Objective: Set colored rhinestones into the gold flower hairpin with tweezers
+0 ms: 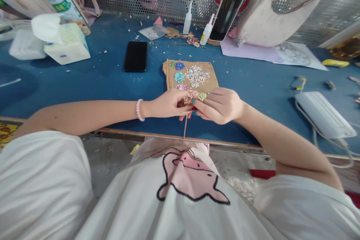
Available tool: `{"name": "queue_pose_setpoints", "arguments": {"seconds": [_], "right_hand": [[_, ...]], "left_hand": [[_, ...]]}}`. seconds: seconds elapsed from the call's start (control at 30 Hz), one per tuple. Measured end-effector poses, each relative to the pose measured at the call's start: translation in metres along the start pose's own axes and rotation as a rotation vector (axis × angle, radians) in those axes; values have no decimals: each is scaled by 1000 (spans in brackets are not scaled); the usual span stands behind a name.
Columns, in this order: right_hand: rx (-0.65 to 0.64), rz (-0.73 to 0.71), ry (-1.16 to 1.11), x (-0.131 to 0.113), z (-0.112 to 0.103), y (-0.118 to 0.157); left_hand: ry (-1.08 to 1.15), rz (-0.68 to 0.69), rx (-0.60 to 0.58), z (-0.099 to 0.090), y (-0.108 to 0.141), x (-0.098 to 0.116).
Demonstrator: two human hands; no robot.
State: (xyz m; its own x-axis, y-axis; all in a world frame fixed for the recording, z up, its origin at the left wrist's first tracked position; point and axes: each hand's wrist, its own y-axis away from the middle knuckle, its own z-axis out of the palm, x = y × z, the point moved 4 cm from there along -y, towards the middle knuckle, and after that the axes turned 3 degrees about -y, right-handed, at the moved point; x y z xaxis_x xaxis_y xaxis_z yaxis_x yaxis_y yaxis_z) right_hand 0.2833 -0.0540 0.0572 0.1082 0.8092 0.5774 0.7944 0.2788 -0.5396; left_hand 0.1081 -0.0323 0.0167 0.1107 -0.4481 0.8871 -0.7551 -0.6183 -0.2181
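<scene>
My left hand [165, 104] is closed on a hairpin [185, 129] whose thin stick points down toward my lap. Its gold and pink ornament [188, 101] shows between my hands. My right hand [221, 105] has its fingers pinched together at the ornament; anything tiny between the fingertips is hidden. Just beyond lies a piece of cardboard [167, 77] bearing small heaps of rhinestones: silvery [197, 75], turquoise [179, 77], blue [180, 66], pink [182, 87] and yellow-green [201, 96].
A black phone [135, 56] lies left of the cardboard. Behind stand two glue bottles [187, 21] [206, 32], near more hairpins [191, 39] and a leaning phone [227, 15]. Tissues [67, 45] are at left, a white power bank [324, 114] at right, a handbag [260, 22] behind.
</scene>
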Motion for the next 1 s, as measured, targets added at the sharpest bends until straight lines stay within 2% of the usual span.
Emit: {"name": "queue_pose_setpoints", "arguments": {"seconds": [0.23,0.53,0.7,0.77,0.87,1.0], "right_hand": [[28,2,-2,1,1,-1],[4,-7,11,4,0,1],[-10,-34,4,10,-3,-1],[24,-19,-10,13,-2,1],[106,154,-156,22,0,9],[177,478,-357,31,5,23]], "left_hand": [[29,6,14,1,0,1],[7,11,14,1,0,0],[73,-40,13,2,0,-2],[95,-62,10,2,0,-2],[149,-84,-2,0,0,-2],[259,-112,-86,-2,-2,-4]]}}
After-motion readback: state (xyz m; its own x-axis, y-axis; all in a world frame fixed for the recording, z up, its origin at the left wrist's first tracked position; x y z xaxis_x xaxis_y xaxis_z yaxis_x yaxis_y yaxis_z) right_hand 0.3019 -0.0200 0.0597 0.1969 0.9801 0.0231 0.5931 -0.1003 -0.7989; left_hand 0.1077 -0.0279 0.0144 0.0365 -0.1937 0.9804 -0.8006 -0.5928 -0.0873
